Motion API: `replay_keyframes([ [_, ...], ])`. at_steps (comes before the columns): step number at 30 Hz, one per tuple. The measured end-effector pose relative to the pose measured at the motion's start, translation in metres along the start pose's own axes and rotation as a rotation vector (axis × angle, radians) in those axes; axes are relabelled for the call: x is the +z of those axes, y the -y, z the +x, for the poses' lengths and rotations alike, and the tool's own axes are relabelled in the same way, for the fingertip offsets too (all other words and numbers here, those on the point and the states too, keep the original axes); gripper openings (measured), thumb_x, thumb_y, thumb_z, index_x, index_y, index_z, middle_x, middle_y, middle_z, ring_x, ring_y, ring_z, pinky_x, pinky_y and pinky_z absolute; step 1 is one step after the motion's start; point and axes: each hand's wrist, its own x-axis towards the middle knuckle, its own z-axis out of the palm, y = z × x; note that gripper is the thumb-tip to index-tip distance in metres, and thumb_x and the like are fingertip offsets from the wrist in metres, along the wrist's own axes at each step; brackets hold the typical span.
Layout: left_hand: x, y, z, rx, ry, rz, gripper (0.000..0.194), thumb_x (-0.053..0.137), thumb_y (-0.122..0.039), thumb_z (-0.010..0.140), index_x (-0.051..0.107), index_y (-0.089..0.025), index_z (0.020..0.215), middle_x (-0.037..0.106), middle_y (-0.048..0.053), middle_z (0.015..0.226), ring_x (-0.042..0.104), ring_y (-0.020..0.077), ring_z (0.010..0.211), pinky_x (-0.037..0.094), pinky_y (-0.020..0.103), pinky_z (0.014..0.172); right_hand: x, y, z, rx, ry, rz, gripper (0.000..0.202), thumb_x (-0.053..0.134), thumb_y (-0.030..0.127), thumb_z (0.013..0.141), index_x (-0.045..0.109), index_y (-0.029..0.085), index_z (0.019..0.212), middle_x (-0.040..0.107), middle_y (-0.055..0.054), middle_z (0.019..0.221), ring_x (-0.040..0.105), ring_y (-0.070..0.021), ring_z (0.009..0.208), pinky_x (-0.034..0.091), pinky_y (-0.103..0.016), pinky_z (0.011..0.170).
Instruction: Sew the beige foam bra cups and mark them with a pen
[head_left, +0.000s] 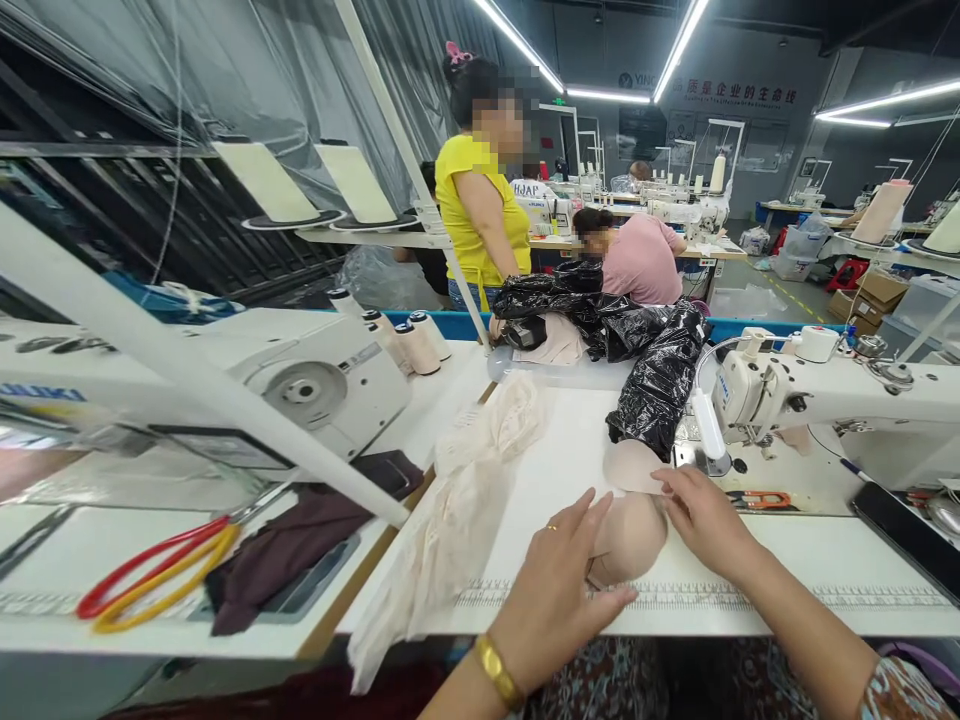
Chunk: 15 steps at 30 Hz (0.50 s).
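Two beige moulded bra cups lie on the white table before me. My right hand point(705, 520) pinches the edge of the paler, upper bra cup point(628, 467) between thumb and fingertips. Below it, the darker bra cup point(634, 535) rests with its rounded side up, between my hands. My left hand point(559, 565) is open, its fingers spread along the left side of the darker cup; whether they press on it I cannot tell. A length of cream lace fabric point(480, 470) trails down the table to the left and hangs over the front edge.
A sewing machine point(817, 390) stands at right, with orange-handled snips point(761, 499) and a phone point(907, 535) nearby. Black plastic bags point(652, 370) lie behind the cups. Red-and-yellow-handled scissors point(165, 575), dark fabric point(300, 540) and another machine point(300, 385) are left. People work beyond.
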Motion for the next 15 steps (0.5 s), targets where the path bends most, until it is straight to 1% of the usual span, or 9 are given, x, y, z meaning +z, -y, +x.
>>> replay_keyframes([
  [1, 0.006, -0.004, 0.0, -0.006, -0.016, 0.012, 0.087, 0.08, -0.036, 0.078, 0.042, -0.023, 0.155, 0.044, 0.019, 0.16, 0.046, 0.0429, 0.142, 0.043, 0.064, 0.112, 0.003, 0.0, 0.005, 0.011, -0.008, 0.004, 0.037, 0.054, 0.012, 0.093, 0.064, 0.021, 0.127, 0.071, -0.009, 0.104, 0.069, -0.0243, 0.093, 0.059, -0.043, 0.082],
  [2, 0.01, -0.007, 0.0, -0.005, -0.029, 0.021, 0.082, 0.079, -0.033, 0.079, 0.045, -0.023, 0.153, 0.046, 0.019, 0.158, 0.048, 0.0426, 0.14, 0.044, 0.063, 0.111, 0.004, 0.0, 0.009, 0.017, -0.015, 0.011, 0.037, 0.055, 0.012, 0.092, 0.063, 0.02, 0.127, 0.071, -0.008, 0.101, 0.069, -0.0229, 0.088, 0.06, -0.041, 0.08],
  [4, 0.014, -0.008, 0.002, 0.014, -0.048, 0.031, 0.069, 0.072, -0.022, 0.081, 0.052, -0.025, 0.148, 0.052, 0.016, 0.154, 0.054, 0.0396, 0.134, 0.047, 0.06, 0.108, 0.003, 0.001, 0.016, 0.013, -0.034, 0.031, 0.033, 0.055, 0.013, 0.093, 0.063, 0.021, 0.124, 0.071, -0.006, 0.099, 0.069, -0.0208, 0.086, 0.059, -0.039, 0.08],
  [6, 0.011, -0.001, 0.004, 0.039, -0.058, 0.035, 0.064, 0.063, -0.013, 0.082, 0.056, -0.027, 0.143, 0.056, 0.013, 0.15, 0.056, 0.0363, 0.132, 0.049, 0.057, 0.107, -0.001, 0.003, 0.017, -0.001, -0.063, 0.044, 0.029, 0.053, 0.014, 0.094, 0.063, 0.022, 0.12, 0.071, -0.006, 0.102, 0.068, -0.0207, 0.09, 0.058, -0.039, 0.083],
  [8, 0.002, 0.009, 0.004, 0.078, -0.05, 0.03, 0.066, 0.061, -0.009, 0.081, 0.056, -0.03, 0.143, 0.055, 0.011, 0.151, 0.056, 0.0352, 0.133, 0.048, 0.056, 0.108, -0.006, 0.006, 0.015, -0.014, -0.093, 0.048, 0.027, 0.052, 0.015, 0.095, 0.063, 0.022, 0.119, 0.07, -0.006, 0.102, 0.067, -0.0219, 0.092, 0.057, -0.04, 0.083],
  [9, -0.003, 0.013, 0.003, 0.098, -0.046, 0.022, 0.067, 0.062, -0.01, 0.081, 0.054, -0.031, 0.144, 0.054, 0.011, 0.153, 0.054, 0.0353, 0.135, 0.047, 0.056, 0.109, -0.007, 0.008, 0.013, -0.019, -0.107, 0.048, 0.026, 0.052, 0.016, 0.095, 0.063, 0.022, 0.118, 0.07, -0.006, 0.1, 0.066, -0.0225, 0.091, 0.057, -0.04, 0.082],
  [11, -0.011, 0.017, 0.003, 0.121, -0.056, -0.007, 0.068, 0.069, -0.019, 0.082, 0.05, -0.032, 0.147, 0.05, 0.011, 0.156, 0.052, 0.0363, 0.138, 0.046, 0.057, 0.111, -0.008, 0.011, 0.007, -0.024, -0.13, 0.045, 0.024, 0.051, 0.016, 0.096, 0.062, 0.023, 0.116, 0.068, -0.006, 0.095, 0.065, -0.0232, 0.09, 0.057, -0.04, 0.08],
  [13, -0.016, 0.016, 0.003, 0.109, -0.119, -0.043, 0.063, 0.071, -0.029, 0.086, 0.05, -0.031, 0.146, 0.054, 0.012, 0.152, 0.054, 0.0362, 0.135, 0.047, 0.055, 0.11, -0.005, 0.015, 0.002, -0.037, -0.164, 0.041, 0.025, 0.048, 0.016, 0.098, 0.061, 0.023, 0.118, 0.066, -0.006, 0.095, 0.065, -0.0233, 0.089, 0.057, -0.04, 0.079],
  [15, -0.018, 0.009, 0.005, 0.082, -0.212, -0.074, 0.055, 0.067, -0.031, 0.091, 0.051, -0.03, 0.144, 0.06, 0.011, 0.142, 0.057, 0.0342, 0.129, 0.05, 0.052, 0.106, -0.002, 0.02, -0.004, -0.086, -0.218, 0.026, 0.03, 0.047, 0.014, 0.099, 0.059, 0.024, 0.125, 0.063, -0.008, 0.101, 0.064, -0.0227, 0.09, 0.057, -0.039, 0.081],
])
